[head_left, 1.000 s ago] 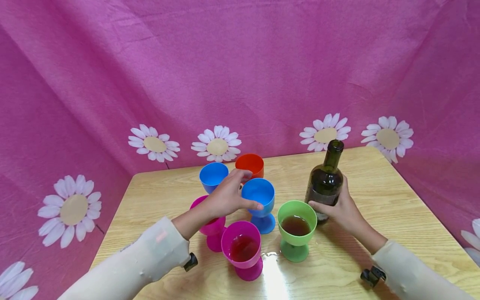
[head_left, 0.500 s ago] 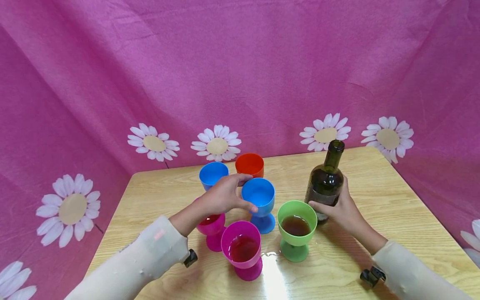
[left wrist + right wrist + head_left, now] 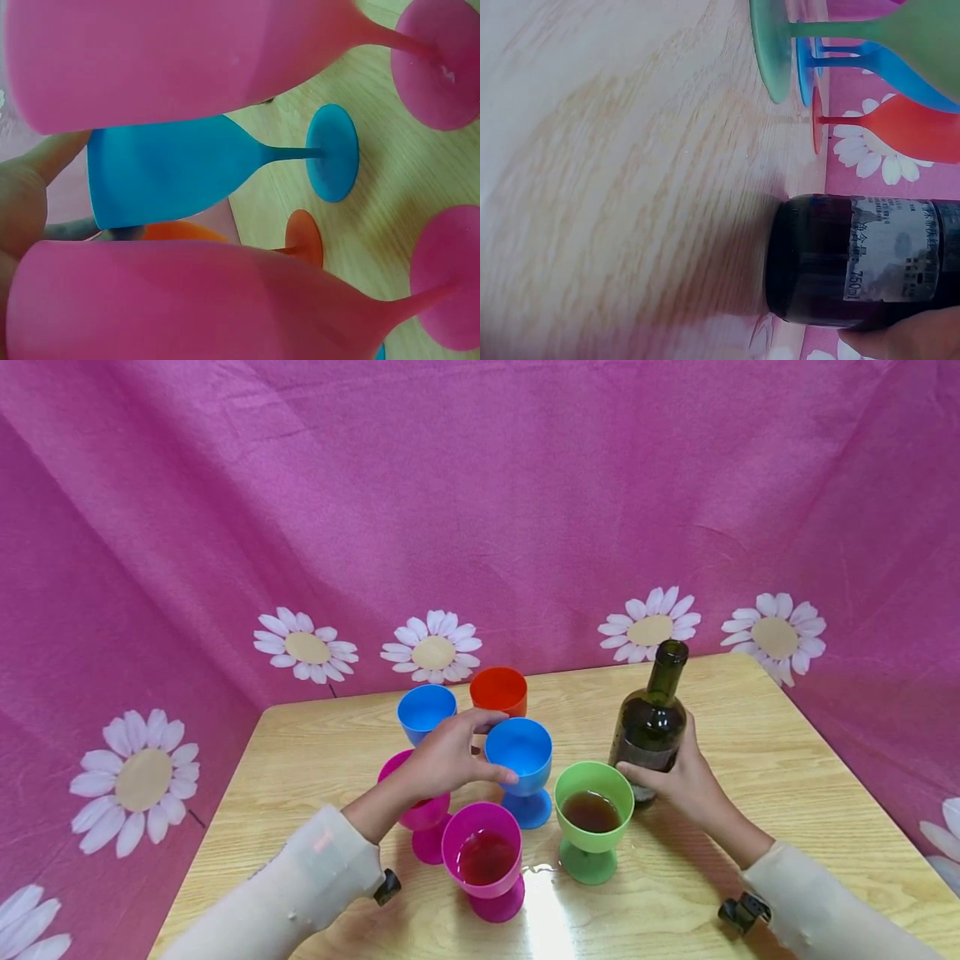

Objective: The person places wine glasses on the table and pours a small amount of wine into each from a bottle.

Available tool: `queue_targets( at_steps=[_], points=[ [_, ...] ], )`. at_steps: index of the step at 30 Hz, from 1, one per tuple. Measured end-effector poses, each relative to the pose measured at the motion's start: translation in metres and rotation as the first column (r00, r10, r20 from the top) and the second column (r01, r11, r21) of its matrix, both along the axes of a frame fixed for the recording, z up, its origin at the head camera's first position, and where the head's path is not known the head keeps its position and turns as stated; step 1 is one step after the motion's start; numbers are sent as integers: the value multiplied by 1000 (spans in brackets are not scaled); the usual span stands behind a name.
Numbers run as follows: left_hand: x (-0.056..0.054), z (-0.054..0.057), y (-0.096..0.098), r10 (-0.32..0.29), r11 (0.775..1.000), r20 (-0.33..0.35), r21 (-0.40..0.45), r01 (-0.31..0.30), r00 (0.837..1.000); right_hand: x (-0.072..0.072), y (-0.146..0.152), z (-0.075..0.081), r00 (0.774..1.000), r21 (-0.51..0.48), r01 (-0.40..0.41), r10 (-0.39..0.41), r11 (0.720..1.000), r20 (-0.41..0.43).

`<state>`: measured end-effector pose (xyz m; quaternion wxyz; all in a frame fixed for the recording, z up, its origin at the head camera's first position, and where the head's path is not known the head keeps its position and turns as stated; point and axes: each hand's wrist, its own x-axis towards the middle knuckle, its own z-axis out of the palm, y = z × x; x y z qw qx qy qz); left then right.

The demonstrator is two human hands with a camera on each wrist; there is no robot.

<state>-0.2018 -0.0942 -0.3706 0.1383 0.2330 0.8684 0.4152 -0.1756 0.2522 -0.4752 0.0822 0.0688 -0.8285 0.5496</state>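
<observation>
My left hand (image 3: 457, 752) holds the near blue goblet (image 3: 519, 753) at its bowl, thumb on the near side and fingers on the far side. In the left wrist view, the thumb and fingertips lie along opposite sides of that blue bowl (image 3: 165, 172) near its rim. My right hand (image 3: 690, 781) grips a dark green wine bottle (image 3: 651, 722) around its body. The bottle stands upright and uncorked, and its label (image 3: 892, 247) shows in the right wrist view. Close to the bottle is a green goblet (image 3: 592, 839) with brown liquid in it.
Two pink goblets (image 3: 482, 852) with red liquid stand in front of and beneath my left forearm. Another blue goblet (image 3: 426, 706) and an orange-red goblet (image 3: 499, 689) stand farther back. Small wet spots lie on the wooden table (image 3: 750, 735); a pink flowered cloth (image 3: 480, 510) hangs behind.
My left hand has shifted slightly and closed around the near blue goblet, which has moved a touch to the right. The right hand and the bottle have stayed in place.
</observation>
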Motion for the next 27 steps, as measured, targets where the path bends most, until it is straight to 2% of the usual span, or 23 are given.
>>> queue_targets(
  at_steps=[10, 19, 27],
  points=[
    [2, -6, 1, 15, 999, -92, -41, -18, 996, 0, 0, 0, 1000, -13, 2, -2, 1000, 6],
    [3, -7, 1, 16, 999, -86, -32, -19, 996, -1, -2, 4, 1000, -30, -16, 17, 999, 16],
    [3, -8, 1, 12, 999, -100, -34, -16, 995, -5, -4, 8, 998, 17, -40, 41, 999, -53]
  ],
)
